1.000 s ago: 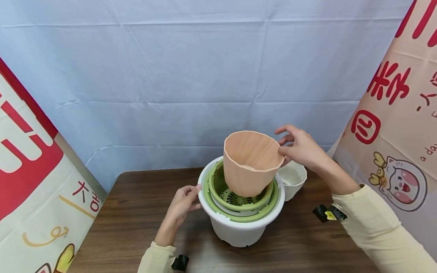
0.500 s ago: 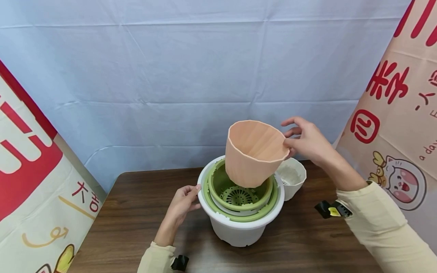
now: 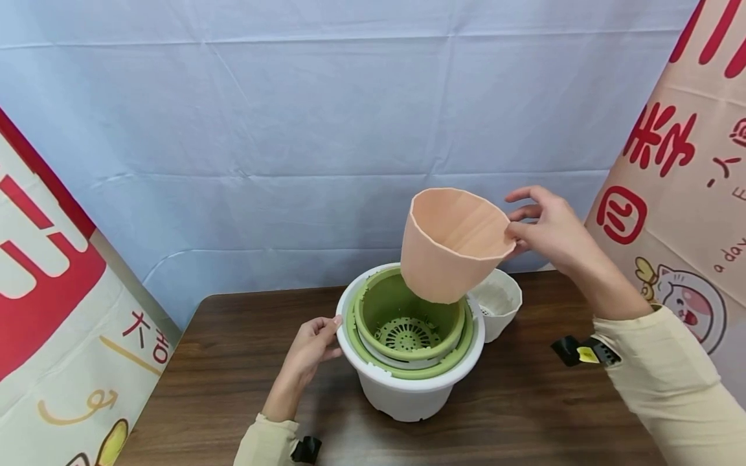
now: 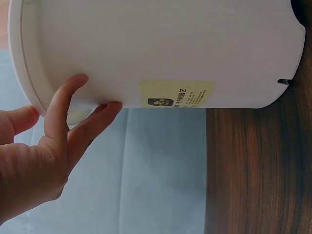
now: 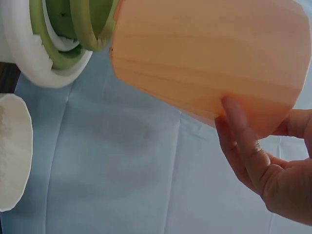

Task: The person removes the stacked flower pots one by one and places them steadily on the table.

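A peach-orange flower pot with a faceted rim hangs tilted in the air, its rim pinched by my right hand. In the right wrist view the fingers press the outer wall of the orange pot near its rim. Below it stands a large white pot holding green and white pots nested in one another; the innermost green pot has a slotted bottom. My left hand grips the white pot's left rim, thumb on top. The left wrist view shows fingers under that rim, against the wall with a yellow label.
A smaller white pot stands behind and right of the nested pots on the dark wooden table. A pale blue cloth hangs behind the table. Printed cloths flank it on both sides.
My right hand has lifted the orange flower pot up and to the right, out of the inner green pot, uncovering its slotted bottom. The left hand stays on the white rim.
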Tool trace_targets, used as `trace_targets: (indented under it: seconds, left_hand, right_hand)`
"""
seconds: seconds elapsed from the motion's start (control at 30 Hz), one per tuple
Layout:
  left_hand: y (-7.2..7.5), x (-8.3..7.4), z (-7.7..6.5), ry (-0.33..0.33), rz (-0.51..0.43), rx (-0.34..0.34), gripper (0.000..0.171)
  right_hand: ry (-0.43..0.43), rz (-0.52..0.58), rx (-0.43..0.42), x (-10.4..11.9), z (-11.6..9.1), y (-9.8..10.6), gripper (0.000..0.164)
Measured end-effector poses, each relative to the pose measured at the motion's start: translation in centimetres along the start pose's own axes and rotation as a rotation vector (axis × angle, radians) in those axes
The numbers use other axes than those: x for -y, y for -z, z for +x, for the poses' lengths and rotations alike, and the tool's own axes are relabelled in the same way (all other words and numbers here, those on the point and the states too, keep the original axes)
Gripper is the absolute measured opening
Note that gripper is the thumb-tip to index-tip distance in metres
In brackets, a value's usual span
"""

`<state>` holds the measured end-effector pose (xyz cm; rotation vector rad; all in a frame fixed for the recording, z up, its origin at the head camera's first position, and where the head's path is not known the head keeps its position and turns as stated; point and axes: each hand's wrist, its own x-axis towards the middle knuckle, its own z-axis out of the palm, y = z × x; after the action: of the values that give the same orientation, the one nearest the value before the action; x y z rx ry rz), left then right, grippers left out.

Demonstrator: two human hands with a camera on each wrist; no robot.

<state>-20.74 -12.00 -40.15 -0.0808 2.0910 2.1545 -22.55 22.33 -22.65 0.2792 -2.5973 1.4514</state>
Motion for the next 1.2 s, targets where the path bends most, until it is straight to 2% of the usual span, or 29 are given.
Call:
trace_targets:
  seconds: [0.23, 0.87, 1.07, 1.2]
  left_hand:
    - [0.0, 0.0, 0.0, 0.000, -0.001, -0.002, 0.024]
    - [-0.1, 0.1, -0.1, -0.007, 0.000, 0.002, 0.026]
    - [-0.1, 0.1, 0.0, -0.007, -0.009, 0.003, 0.024]
    - [-0.1, 0.2, 0.0, -0.007, -0.014, 0.006, 0.023]
  right_hand:
    - [-0.048, -0.031, -0.045, -0.7, -0.1, 1.2, 0.051]
    - [-0.077, -0.071, -0.134, -4.2, -0.2, 5.1, 0.053]
    - [-0.071, -0.015, -0.158, -5.4, -0.5, 6.1, 0.049]
    - [-0.085, -0.034, -0.166, -6.3, -0.6, 6.6, 0.047]
